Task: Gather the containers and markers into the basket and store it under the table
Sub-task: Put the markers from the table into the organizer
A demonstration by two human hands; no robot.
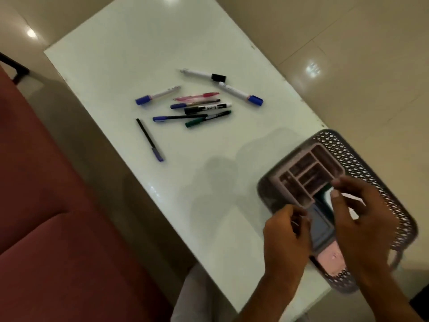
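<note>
Both hands [325, 228] over basket [371, 159]; markers [197, 108] well apart.

A white table [130, 52] carries scattered markers [199, 105] and a blurred, seemingly perforated basket [362, 163].

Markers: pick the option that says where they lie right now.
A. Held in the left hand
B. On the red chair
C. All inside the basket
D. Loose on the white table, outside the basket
D. The markers lie scattered on the white table, well apart from the basket, where the left hand and right hand are busy over a divided container.
</note>
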